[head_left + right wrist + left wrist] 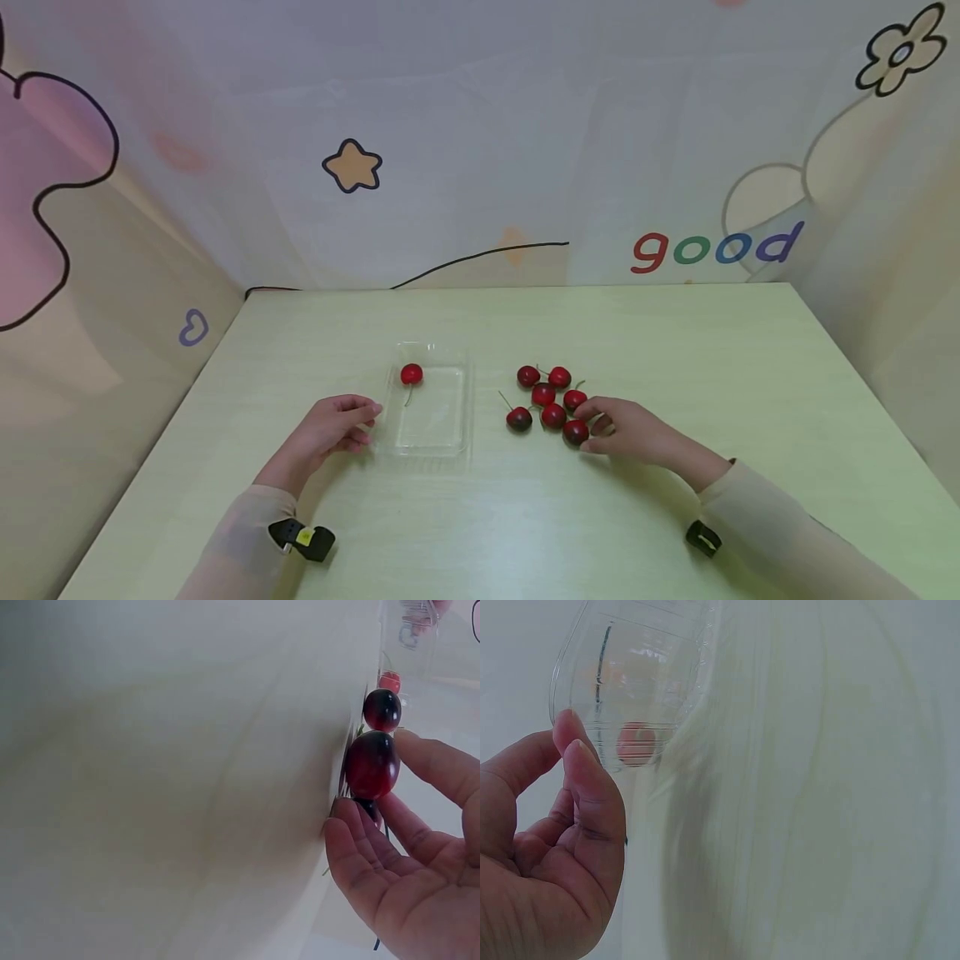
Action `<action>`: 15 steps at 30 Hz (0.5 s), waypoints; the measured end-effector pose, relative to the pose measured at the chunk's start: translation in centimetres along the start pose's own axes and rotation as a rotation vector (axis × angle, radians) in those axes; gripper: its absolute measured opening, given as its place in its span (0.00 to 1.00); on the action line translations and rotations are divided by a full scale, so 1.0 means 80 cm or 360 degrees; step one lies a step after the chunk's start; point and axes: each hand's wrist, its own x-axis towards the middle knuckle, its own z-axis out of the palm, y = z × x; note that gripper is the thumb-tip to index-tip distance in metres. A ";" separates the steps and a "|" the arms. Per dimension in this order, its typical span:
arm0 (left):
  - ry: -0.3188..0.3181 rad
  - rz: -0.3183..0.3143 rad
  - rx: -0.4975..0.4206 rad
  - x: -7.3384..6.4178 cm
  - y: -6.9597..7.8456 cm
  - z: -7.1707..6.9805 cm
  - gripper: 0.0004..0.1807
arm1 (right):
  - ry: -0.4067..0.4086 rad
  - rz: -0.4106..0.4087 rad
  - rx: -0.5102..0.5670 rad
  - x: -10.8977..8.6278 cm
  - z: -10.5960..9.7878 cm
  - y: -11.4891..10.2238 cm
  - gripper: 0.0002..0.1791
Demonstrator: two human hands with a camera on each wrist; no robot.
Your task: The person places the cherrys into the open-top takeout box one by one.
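Observation:
In the head view, a clear plastic box (431,446) lies left of centre, with one red cherry (411,374) and its stem inside. My left hand (341,425) pinches the box's left rim between thumb and forefinger; the box wall (649,667) also shows in the left wrist view. To the right lies a group of dark red cherries (543,394), several with stems. My right hand (626,429) has its thumb and fingertips around the nearest cherry (373,765), touching its sides close over the table. Another dark cherry (382,709) sits just beyond it.
The pale wooden table (495,533) runs back to a printed cloth (480,167) with a star, a flower and the word "good". Cloth also hangs at both sides. Each sleeve carries a black wrist device, such as the left one (318,543).

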 end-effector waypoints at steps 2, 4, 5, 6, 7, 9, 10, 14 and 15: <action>-0.0001 0.0000 -0.0001 0.000 0.000 0.000 0.18 | 0.0001 0.0002 -0.0015 0.001 0.000 0.000 0.23; -0.0002 0.0001 -0.0002 0.000 -0.001 0.000 0.18 | 0.0003 0.0006 -0.0031 0.003 0.001 0.000 0.23; -0.0003 0.0003 -0.0005 0.000 -0.001 0.000 0.17 | 0.0006 0.0005 -0.0044 0.003 0.001 0.000 0.23; -0.0003 0.0002 -0.0005 0.001 -0.001 0.000 0.17 | 0.0010 0.0005 -0.0055 0.004 0.001 0.000 0.23; -0.0003 0.0004 -0.0007 0.001 -0.002 0.000 0.17 | 0.0012 0.0007 -0.0067 0.005 0.002 0.000 0.23; -0.0005 0.0006 -0.0010 0.001 -0.002 0.000 0.17 | 0.0018 0.0014 -0.0085 0.006 0.002 -0.002 0.22; -0.0006 0.0008 -0.0011 0.001 -0.002 0.000 0.17 | 0.0021 0.0018 -0.0092 0.006 0.002 -0.003 0.22; -0.0008 0.0009 -0.0012 0.000 -0.001 0.000 0.16 | 0.0025 0.0047 -0.0098 0.007 0.003 -0.007 0.22; -0.0008 0.0009 -0.0014 0.000 -0.001 0.000 0.16 | 0.0026 0.0050 -0.0101 0.008 0.003 -0.008 0.22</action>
